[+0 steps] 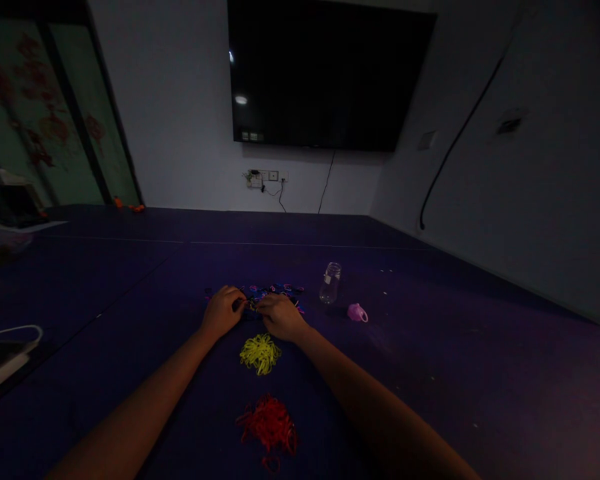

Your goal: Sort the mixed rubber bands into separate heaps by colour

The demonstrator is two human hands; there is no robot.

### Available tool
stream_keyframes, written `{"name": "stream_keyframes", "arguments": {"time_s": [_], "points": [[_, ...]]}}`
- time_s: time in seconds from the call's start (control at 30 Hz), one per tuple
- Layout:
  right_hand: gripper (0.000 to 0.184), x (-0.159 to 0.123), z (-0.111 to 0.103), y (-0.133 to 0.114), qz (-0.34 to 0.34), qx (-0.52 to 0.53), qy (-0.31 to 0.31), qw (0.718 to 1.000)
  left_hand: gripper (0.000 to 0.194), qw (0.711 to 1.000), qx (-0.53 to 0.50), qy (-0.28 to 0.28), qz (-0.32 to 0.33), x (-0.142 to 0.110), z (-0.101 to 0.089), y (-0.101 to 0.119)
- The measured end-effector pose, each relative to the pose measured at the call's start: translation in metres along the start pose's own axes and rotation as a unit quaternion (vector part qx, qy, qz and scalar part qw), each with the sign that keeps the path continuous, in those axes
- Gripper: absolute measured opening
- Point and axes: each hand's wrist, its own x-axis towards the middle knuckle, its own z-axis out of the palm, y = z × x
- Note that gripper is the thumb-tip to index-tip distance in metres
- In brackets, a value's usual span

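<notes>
A loose spread of dark, blue and pink rubber bands (275, 289) lies on the dark blue-purple surface, partly covered by my hands. At its left side my left hand (223, 311) has thumb and forefinger pinched together at the bands; what sits between the tips is too small and dark to name. My right hand (283, 317) reaches in from the other side, fingers bent down and closed among the bands, their tips partly hidden. Just below both hands is a heap of yellow rubber bands (260, 353). Nearer to me lies a heap of red rubber bands (269, 424).
Right of my hands stands a clear bottle (331, 283), uncapped, with a pink lid (357, 313) with a loop beside it. A white-framed item (7, 373) sits at the left edge. A large television (330, 73) hangs on the wall ahead.
</notes>
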Motion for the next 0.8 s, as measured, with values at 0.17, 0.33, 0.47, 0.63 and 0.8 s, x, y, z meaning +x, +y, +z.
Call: {"name": "stream_keyframes", "arguments": {"time_s": [0.17, 0.33, 0.47, 0.63, 0.8], "points": [[0.030, -0.0005, 0.0001, 0.0009, 0.022, -0.018, -0.006, 1.000, 0.004, 0.997, 0.002, -0.052, 0.055, 0.0001, -0.0018, 0.0043], [0.029, -0.0005, 0.0005, 0.0028, 0.027, -0.032, 0.000, 0.999, 0.012, 0.994, 0.010, -0.084, 0.068, -0.0001, -0.0024, 0.0052], [0.031, -0.0006, -0.0009, 0.0014, 0.022, -0.028, 0.010, 0.999, 0.012, 0.994, 0.005, -0.090, 0.068, -0.0001, -0.0023, 0.0051], [0.034, -0.0009, -0.0021, -0.0014, -0.002, -0.010, 0.026, 1.000, 0.008, 0.993, 0.001, -0.096, 0.074, 0.0004, -0.0027, 0.0058], [0.035, -0.0009, 0.0002, -0.0007, -0.016, 0.001, 0.023, 1.000, 0.008, 0.992, -0.006, -0.101, 0.080, 0.0008, -0.0022, 0.0040]]}}
